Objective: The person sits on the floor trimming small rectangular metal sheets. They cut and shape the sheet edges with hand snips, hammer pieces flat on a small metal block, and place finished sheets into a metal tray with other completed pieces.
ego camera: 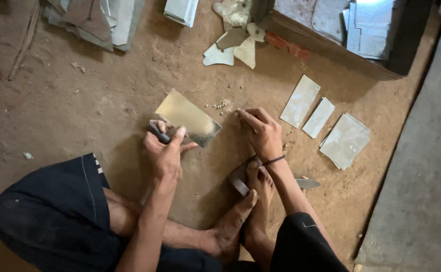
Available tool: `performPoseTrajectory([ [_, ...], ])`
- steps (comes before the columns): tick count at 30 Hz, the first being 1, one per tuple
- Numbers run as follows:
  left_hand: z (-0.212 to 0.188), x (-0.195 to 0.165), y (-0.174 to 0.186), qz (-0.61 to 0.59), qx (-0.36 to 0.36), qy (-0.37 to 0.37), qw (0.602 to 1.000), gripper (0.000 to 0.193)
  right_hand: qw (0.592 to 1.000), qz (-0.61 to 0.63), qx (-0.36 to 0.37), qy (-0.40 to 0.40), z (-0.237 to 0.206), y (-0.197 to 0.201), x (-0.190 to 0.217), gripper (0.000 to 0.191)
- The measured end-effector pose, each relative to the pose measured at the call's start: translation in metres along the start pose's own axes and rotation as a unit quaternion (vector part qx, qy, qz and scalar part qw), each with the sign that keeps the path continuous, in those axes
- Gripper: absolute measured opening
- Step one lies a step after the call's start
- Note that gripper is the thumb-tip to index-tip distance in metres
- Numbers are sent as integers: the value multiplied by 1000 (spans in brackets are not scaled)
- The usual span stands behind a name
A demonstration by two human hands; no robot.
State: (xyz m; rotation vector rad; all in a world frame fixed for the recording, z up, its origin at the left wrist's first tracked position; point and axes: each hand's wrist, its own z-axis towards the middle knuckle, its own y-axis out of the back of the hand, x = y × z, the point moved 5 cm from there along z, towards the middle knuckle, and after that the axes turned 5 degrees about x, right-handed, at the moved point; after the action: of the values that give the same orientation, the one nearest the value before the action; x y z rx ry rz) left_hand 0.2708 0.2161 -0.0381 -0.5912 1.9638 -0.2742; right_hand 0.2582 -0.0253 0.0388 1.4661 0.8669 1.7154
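The left hand (165,153) grips a dark, short tool (158,133), fingers wrapped around it, next to a shiny rectangular metal sheet (187,117) lying on the dirt floor (79,111) near its middle. The right hand (263,133) presses its fingertips together on the floor just beside the sheet. 3 dull cut rectangles (323,118) lie finished towards the floor's right edge; uncut stock (361,22) and curved offcuts (233,48) sit along the far edge. Judging by these, several pieces are done and more remain. A flat dark bar (240,177) rests under the feet.
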Motion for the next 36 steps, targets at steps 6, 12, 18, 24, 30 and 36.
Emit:
performPoseTrajectory([
  [6,3,7,3,3,14,-15,1000,35,998,0,-44,-53,13,-14,-9,15],
  [12,-2,20,-12,-3,30,0,1000,36,987,75,-59,-127,-19,7,-21,9],
  [18,-25,58,-41,29,110,18,993,33,966,97,-80,-224,-115,32,-22,10],
  [24,-47,86,-60,91,150,44,984,28,968,116,-87,-203,-132,23,-35,11],
  [30,-52,98,-62,120,165,41,978,27,955,152,-46,-250,-134,25,-51,15],
  [36,-61,111,-63,147,168,70,972,24,944,189,-62,-261,-148,23,-51,16],
])
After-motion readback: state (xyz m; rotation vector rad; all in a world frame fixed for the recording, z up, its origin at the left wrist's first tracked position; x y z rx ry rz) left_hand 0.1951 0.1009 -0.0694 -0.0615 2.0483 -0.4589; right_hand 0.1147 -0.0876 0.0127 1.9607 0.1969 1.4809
